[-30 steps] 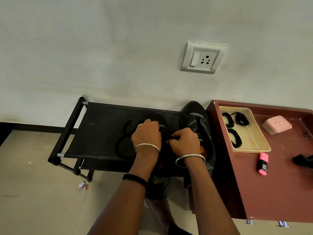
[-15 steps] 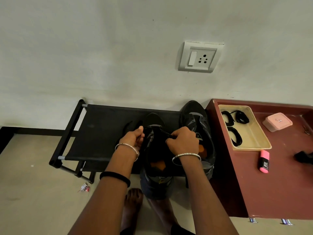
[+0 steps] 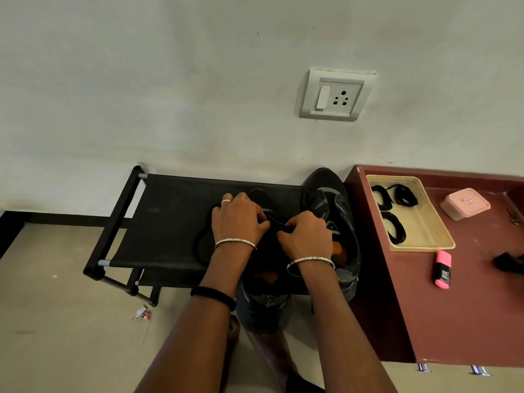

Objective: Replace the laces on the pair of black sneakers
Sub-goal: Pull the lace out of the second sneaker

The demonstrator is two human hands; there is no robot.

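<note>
Two black sneakers stand on a black fabric rack [image 3: 170, 222]. The near sneaker [image 3: 263, 304] lies under both hands, heel toward me. The second sneaker [image 3: 329, 199] stands right of it against the wall. My left hand [image 3: 238, 219] and my right hand [image 3: 306, 234] meet over the near sneaker's eyelets, fingers curled, pinching a black lace [image 3: 276, 222] between them. A loose length of black lace [image 3: 202, 242] loops on the rack left of the shoe. Coiled black laces [image 3: 394, 228] lie in a cream tray [image 3: 436, 242].
A maroon cabinet top [image 3: 467, 307] at the right carries the tray, a pink highlighter [image 3: 442, 269], a pink lidded box [image 3: 465, 204] and a dark object [image 3: 510, 262] at the edge. A wall socket [image 3: 336, 95] sits above. A small wrapper [image 3: 141, 313] lies on the floor.
My left hand had pulled out to the left with the lace and has now come back over the sneaker, close to my right hand. The right hand stayed put.
</note>
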